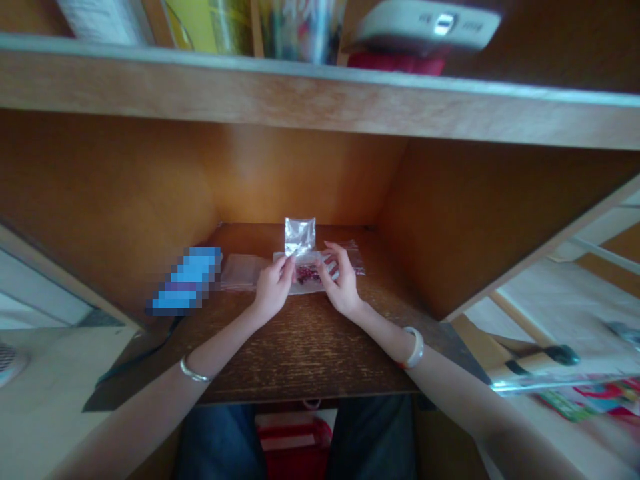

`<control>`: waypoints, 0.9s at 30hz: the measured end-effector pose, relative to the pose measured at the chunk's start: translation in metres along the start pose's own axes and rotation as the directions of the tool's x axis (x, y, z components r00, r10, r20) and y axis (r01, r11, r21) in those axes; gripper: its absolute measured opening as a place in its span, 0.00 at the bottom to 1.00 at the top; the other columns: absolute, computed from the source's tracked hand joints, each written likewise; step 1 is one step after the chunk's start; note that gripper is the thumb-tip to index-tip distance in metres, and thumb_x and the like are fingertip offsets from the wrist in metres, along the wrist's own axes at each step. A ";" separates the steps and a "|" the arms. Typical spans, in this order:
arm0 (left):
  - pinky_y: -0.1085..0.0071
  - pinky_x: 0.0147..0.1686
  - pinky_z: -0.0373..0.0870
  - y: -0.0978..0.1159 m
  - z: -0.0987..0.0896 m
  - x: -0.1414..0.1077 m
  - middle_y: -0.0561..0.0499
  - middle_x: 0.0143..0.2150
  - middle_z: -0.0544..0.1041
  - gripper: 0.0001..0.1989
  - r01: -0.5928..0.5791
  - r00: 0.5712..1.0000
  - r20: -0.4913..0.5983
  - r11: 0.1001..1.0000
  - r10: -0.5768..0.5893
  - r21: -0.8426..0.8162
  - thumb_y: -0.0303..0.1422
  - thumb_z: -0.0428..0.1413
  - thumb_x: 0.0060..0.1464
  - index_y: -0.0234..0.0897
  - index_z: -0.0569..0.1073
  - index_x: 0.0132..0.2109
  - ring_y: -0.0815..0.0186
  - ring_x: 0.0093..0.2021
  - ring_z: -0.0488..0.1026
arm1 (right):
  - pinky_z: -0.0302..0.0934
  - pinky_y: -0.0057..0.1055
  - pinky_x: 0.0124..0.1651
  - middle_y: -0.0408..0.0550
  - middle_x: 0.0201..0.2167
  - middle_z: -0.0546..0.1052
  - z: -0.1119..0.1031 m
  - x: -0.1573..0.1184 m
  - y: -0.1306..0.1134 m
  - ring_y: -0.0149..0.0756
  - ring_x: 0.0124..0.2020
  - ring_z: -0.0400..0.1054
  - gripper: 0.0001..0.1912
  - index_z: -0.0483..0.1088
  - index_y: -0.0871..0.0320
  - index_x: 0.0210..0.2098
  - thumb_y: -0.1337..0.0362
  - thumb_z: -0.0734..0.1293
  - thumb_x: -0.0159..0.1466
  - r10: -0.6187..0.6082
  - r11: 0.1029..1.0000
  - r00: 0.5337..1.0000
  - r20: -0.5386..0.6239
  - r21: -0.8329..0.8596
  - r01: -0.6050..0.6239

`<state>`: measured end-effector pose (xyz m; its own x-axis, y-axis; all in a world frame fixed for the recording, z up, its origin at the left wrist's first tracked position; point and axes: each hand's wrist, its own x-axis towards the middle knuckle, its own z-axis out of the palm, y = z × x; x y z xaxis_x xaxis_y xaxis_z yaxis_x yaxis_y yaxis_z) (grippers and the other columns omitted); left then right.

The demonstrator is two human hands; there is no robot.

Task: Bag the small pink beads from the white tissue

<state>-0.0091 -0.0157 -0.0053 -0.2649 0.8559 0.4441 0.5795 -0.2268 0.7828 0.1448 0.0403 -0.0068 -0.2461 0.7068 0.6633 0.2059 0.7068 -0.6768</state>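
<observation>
Pinching foil pouch (300,235) in left grip (273,288); right grip (341,280) open, resting on clear plastic bag (309,283).

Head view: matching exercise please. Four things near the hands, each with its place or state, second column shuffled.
Things
1. silver foil packet
2. thin silver bracelet
3. wide pale bangle
4. dark red contents

Places
A. on right arm
B. inside clear plastic bag
C. on left arm
D. upright, pinched by left hand

Pairs: 1-D, 2-C, 3-A, 4-B
</observation>
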 end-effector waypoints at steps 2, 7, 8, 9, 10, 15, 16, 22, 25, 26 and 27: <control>0.75 0.27 0.64 -0.001 -0.014 0.001 0.53 0.20 0.70 0.23 0.067 0.998 -0.002 0.987 -0.067 0.149 0.43 0.38 0.65 0.35 0.69 0.31 0.69 0.22 0.70 | 0.62 0.40 0.51 0.54 0.47 0.71 0.000 -0.001 -0.004 0.40 0.48 0.65 0.18 0.64 0.58 0.53 0.62 0.61 0.64 -0.124 0.981 0.990 0.063 -0.138 0.132; 0.68 0.35 0.68 -0.003 -0.060 -0.006 0.45 0.32 0.78 0.24 0.182 0.969 0.024 0.775 -0.247 0.605 0.40 0.34 0.65 0.34 0.72 0.44 0.60 0.34 0.76 | 0.60 0.42 0.55 0.53 0.48 0.74 0.015 -0.005 -0.016 0.41 0.51 0.65 0.13 0.71 0.60 0.46 0.67 0.59 0.65 -0.314 0.875 0.833 0.455 -0.201 0.440; 0.67 0.37 0.69 -0.004 -0.068 -0.009 0.43 0.35 0.79 0.24 0.182 0.962 0.027 0.712 -0.272 0.678 0.39 0.34 0.65 0.33 0.72 0.44 0.58 0.37 0.77 | 0.60 0.42 0.55 0.53 0.47 0.74 0.021 -0.005 -0.020 0.41 0.51 0.65 0.14 0.71 0.60 0.47 0.67 0.59 0.65 -0.327 0.858 0.793 0.514 -0.190 0.477; 0.66 0.38 0.69 -0.004 -0.074 -0.012 0.41 0.37 0.79 0.24 0.175 0.956 0.031 0.648 -0.293 0.741 0.38 0.34 0.65 0.32 0.73 0.44 0.56 0.39 0.77 | 0.60 0.42 0.55 0.54 0.48 0.74 0.027 -0.005 -0.024 0.41 0.51 0.65 0.14 0.70 0.61 0.48 0.68 0.58 0.65 -0.335 0.845 0.762 0.555 -0.181 0.503; 0.65 0.38 0.70 -0.005 -0.079 -0.015 0.39 0.38 0.79 0.24 0.162 0.950 0.034 0.586 -0.310 0.794 0.37 0.34 0.65 0.31 0.73 0.44 0.55 0.40 0.77 | 0.59 0.42 0.55 0.54 0.49 0.74 0.033 -0.005 -0.028 0.41 0.52 0.65 0.15 0.69 0.62 0.49 0.68 0.58 0.66 -0.338 0.835 0.739 0.583 -0.175 0.521; 0.61 0.36 0.72 -0.004 -0.085 -0.028 0.34 0.37 0.78 0.22 0.120 0.936 0.029 0.393 -0.352 0.912 0.31 0.35 0.63 0.26 0.72 0.45 0.50 0.40 0.77 | 0.60 0.39 0.53 0.55 0.45 0.76 0.063 0.000 -0.051 0.39 0.46 0.69 0.14 0.71 0.63 0.47 0.65 0.57 0.68 -0.288 0.816 0.656 0.697 -0.180 0.550; 0.61 0.36 0.72 -0.004 -0.084 -0.029 0.33 0.37 0.78 0.21 0.125 0.934 0.020 0.380 -0.358 0.916 0.30 0.36 0.62 0.25 0.71 0.45 0.50 0.40 0.77 | 0.61 0.38 0.52 0.54 0.43 0.76 0.067 0.001 -0.054 0.39 0.45 0.70 0.14 0.71 0.63 0.45 0.64 0.57 0.68 -0.273 0.812 0.633 0.725 -0.179 0.556; 0.60 0.36 0.72 -0.006 -0.080 -0.030 0.32 0.37 0.78 0.18 0.164 0.930 -0.015 0.377 -0.367 0.911 0.29 0.40 0.61 0.21 0.62 0.54 0.50 0.40 0.77 | 0.61 0.37 0.52 0.56 0.46 0.75 0.077 -0.011 -0.051 0.39 0.46 0.69 0.14 0.69 0.64 0.47 0.64 0.58 0.68 -0.248 0.806 0.585 0.772 -0.171 0.567; 0.61 0.36 0.72 -0.005 -0.080 -0.029 0.32 0.36 0.78 0.19 0.148 0.933 -0.008 0.365 -0.359 0.919 0.24 0.38 0.60 0.21 0.61 0.55 0.50 0.40 0.78 | 0.60 0.40 0.53 0.59 0.50 0.73 0.069 -0.017 -0.058 0.42 0.50 0.67 0.15 0.67 0.66 0.49 0.63 0.59 0.67 -0.227 0.779 0.598 0.769 -0.225 0.585; 0.61 0.36 0.72 -0.003 -0.080 -0.028 0.32 0.36 0.78 0.19 0.139 0.936 -0.004 0.357 -0.353 0.924 0.22 0.37 0.60 0.21 0.61 0.55 0.51 0.39 0.78 | 0.60 0.42 0.53 0.61 0.50 0.72 0.063 -0.019 -0.065 0.44 0.51 0.67 0.16 0.67 0.68 0.49 0.63 0.60 0.67 -0.206 0.760 0.599 0.774 -0.259 0.596; 0.62 0.35 0.72 -0.001 -0.079 -0.027 0.32 0.35 0.78 0.20 0.129 0.938 0.000 0.350 -0.346 0.928 0.21 0.36 0.59 0.21 0.60 0.56 0.51 0.39 0.78 | 0.60 0.44 0.53 0.64 0.50 0.72 0.054 -0.021 -0.076 0.47 0.52 0.66 0.18 0.67 0.70 0.49 0.62 0.61 0.65 -0.190 0.736 0.597 0.779 -0.289 0.612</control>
<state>-0.0636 -0.0759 0.0164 -0.4486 0.8817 0.1460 0.8839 0.4618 -0.0733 0.0828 -0.0301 0.0133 -0.9243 0.2639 0.2757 0.2745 0.9616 -0.0002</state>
